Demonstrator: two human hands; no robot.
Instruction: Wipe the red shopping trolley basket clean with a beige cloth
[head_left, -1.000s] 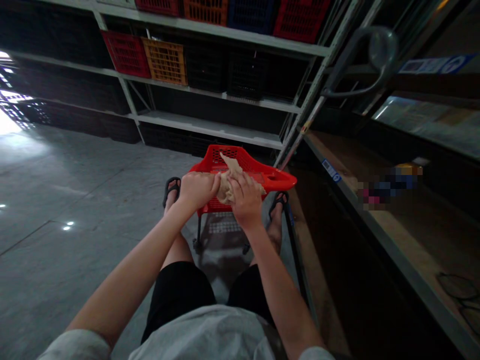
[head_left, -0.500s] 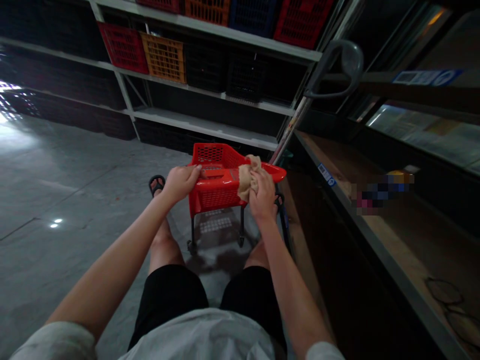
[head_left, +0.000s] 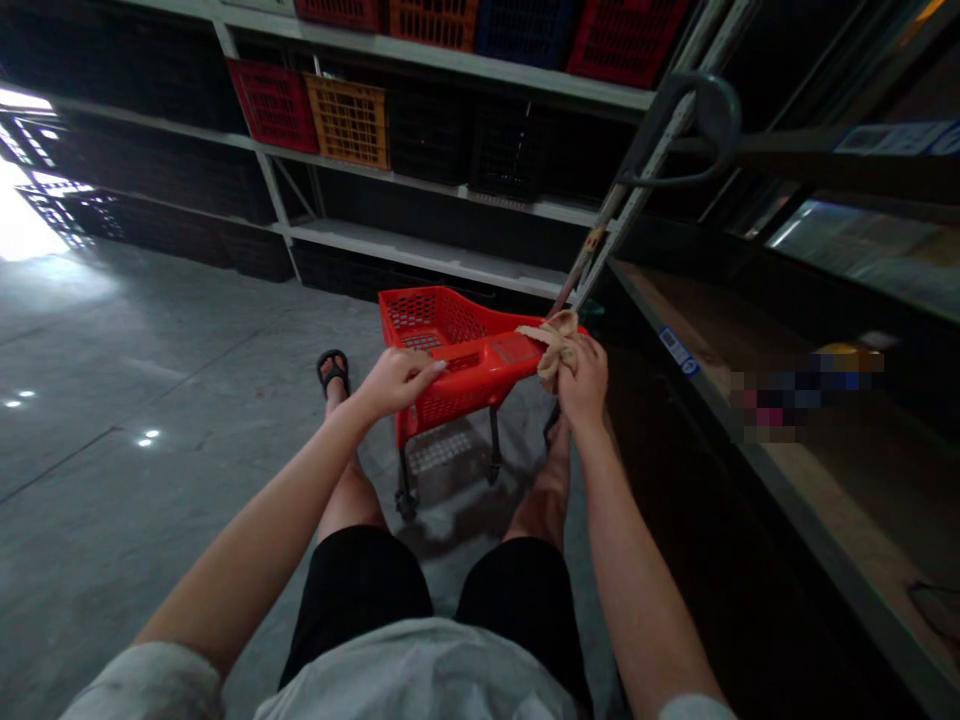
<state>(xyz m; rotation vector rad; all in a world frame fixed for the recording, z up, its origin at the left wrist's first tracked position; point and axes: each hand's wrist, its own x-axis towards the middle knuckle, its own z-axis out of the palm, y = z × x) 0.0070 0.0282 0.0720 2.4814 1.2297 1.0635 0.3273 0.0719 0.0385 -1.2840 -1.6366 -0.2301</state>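
Note:
A small red plastic basket cart [head_left: 450,330] on black legs with wheels stands on the floor between my feet. My left hand [head_left: 395,380] rests on its near left rim, fingers curled over the edge. My right hand [head_left: 581,378] is closed on a beige cloth [head_left: 553,342] and presses it against the cart's right rim. My legs in black shorts and my sandalled left foot [head_left: 331,368] show below.
Metal shelving [head_left: 450,255] with red, orange, blue and black crates runs along the back. A wooden shelf [head_left: 757,440] with labels and small items lies close on the right. A grey hook-shaped handle [head_left: 694,125] hangs above. Polished grey floor [head_left: 135,420] stretches left.
My right hand has slid the cloth from the middle of the cart's near rim out to its right end. My left hand let go of the cloth and now holds the rim.

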